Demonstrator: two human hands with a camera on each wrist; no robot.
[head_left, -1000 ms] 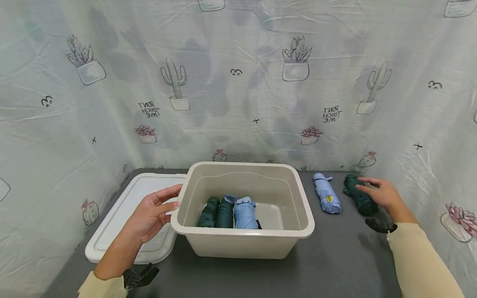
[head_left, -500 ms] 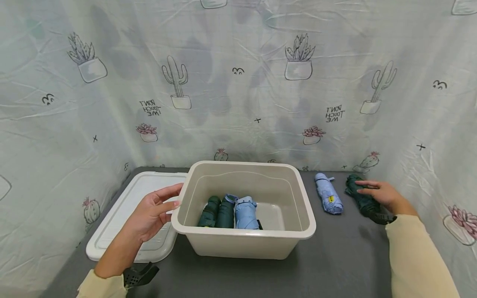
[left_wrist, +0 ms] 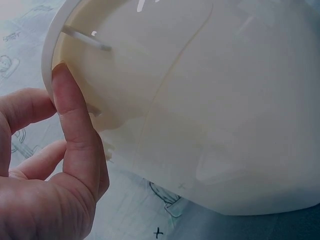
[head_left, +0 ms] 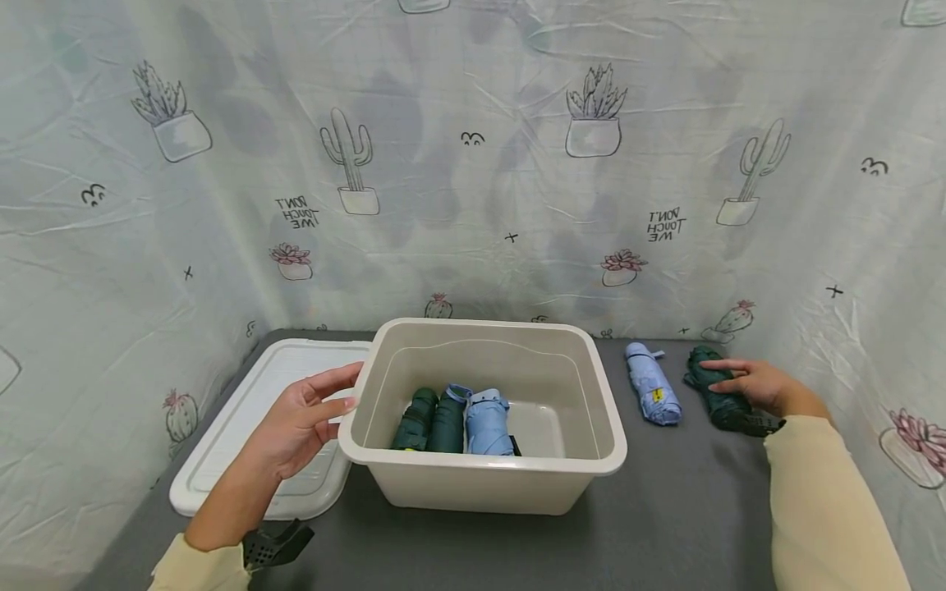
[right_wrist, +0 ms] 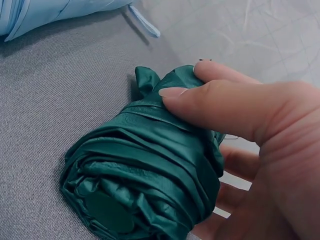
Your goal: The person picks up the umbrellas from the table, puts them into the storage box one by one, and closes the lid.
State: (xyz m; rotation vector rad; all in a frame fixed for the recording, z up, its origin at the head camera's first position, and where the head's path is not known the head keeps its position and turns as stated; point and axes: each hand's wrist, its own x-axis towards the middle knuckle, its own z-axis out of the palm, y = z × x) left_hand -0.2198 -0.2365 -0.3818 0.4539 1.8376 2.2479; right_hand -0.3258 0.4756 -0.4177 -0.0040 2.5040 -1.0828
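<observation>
My left hand (head_left: 306,423) holds the left rim of a beige plastic bin (head_left: 488,486), its thumb (left_wrist: 75,120) under the lip in the left wrist view. Inside the bin lie two dark green folded umbrellas (head_left: 447,423) and a light blue one (head_left: 487,423), side by side. At the right, my right hand (head_left: 764,387) grips another dark green folded umbrella (right_wrist: 145,155) on the table. The right wrist view shows its thumb across the rolled fabric and the other fingers around the far side. Just left of it lies a second light blue folded umbrella (head_left: 654,384).
A white lid (head_left: 259,427) lies flat on the grey table (head_left: 665,509), left of the bin and partly behind my left forearm. A curtain (head_left: 473,189) printed with cacti hangs along the back and both sides.
My right hand has come down from just over the green umbrella at the right and closed around it. My left hand stays at the bin's rim.
</observation>
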